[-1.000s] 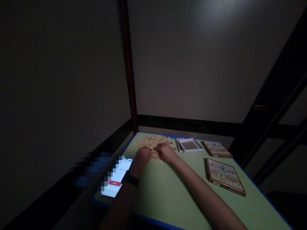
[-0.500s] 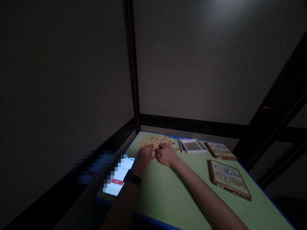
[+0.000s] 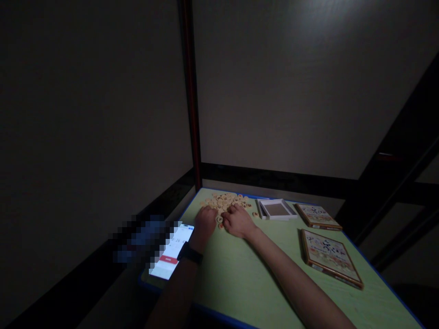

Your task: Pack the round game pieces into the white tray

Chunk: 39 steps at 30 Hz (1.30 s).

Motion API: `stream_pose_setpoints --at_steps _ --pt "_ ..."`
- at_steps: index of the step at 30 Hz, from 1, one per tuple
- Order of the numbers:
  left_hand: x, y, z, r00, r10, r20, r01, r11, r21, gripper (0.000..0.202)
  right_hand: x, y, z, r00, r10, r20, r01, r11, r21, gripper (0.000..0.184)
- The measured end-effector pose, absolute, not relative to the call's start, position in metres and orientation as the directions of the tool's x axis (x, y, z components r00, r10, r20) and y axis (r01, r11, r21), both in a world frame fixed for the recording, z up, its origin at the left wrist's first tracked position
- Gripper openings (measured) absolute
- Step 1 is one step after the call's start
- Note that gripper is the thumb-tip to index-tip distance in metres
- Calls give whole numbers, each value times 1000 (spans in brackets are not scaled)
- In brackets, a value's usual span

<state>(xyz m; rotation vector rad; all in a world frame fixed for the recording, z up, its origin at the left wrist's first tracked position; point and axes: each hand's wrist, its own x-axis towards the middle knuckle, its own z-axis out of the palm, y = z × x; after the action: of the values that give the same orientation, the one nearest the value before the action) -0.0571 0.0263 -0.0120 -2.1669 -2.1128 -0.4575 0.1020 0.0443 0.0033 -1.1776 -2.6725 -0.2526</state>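
A heap of round, pale Chinese chess pieces (image 3: 224,199) lies at the far left corner of the table, some showing red or dark marks. My left hand (image 3: 206,220), with a dark band at the wrist, is at the heap's near left edge. Its fingers are curled, and what they hold is hidden. My right hand (image 3: 239,221) rests at the near right edge of the heap, fingers bent and drawn together over pieces; their grip is too small to make out. Between the hands sit a loose piece (image 3: 219,220) and a red-marked piece (image 3: 221,226).
A phone with a lit screen (image 3: 168,258) lies at the left edge, beside my left wrist. Right of the heap are a single piece (image 3: 255,214) and a white open box (image 3: 291,210). Two printed boxes, one farther (image 3: 318,215) and one nearer (image 3: 331,256), lie on the green table (image 3: 240,278).
My left hand has shifted slightly left, away from my right hand, and a piece between them now shows more fully. My right hand stays nearly in place.
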Motion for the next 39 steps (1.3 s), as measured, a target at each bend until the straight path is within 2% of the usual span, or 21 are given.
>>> stream_pose_setpoints --at_steps 4,12,18,24,32,39 --pt "-60 24 -14 -49 949 310 991 7 136 32 101 46 2 -658 712 245 742 669 47 35" --pt "-57 20 -10 -71 971 230 987 34 159 30 100 50 -1 -654 712 254 743 668 38 30" --pt "-54 19 -8 -68 977 200 989 40 140 29 97 57 -5 -576 773 265 768 623 -148 24" --pt "-55 21 -6 -50 977 206 987 17 159 34 95 62 -9 -495 819 291 797 561 -223 27" --pt "-51 19 -3 -55 980 191 989 26 149 36 98 63 -8 -524 800 292 794 583 -171 24" --pt "-50 16 -3 -80 975 209 990 53 128 36 113 70 -2 -438 838 326 856 499 -134 29"
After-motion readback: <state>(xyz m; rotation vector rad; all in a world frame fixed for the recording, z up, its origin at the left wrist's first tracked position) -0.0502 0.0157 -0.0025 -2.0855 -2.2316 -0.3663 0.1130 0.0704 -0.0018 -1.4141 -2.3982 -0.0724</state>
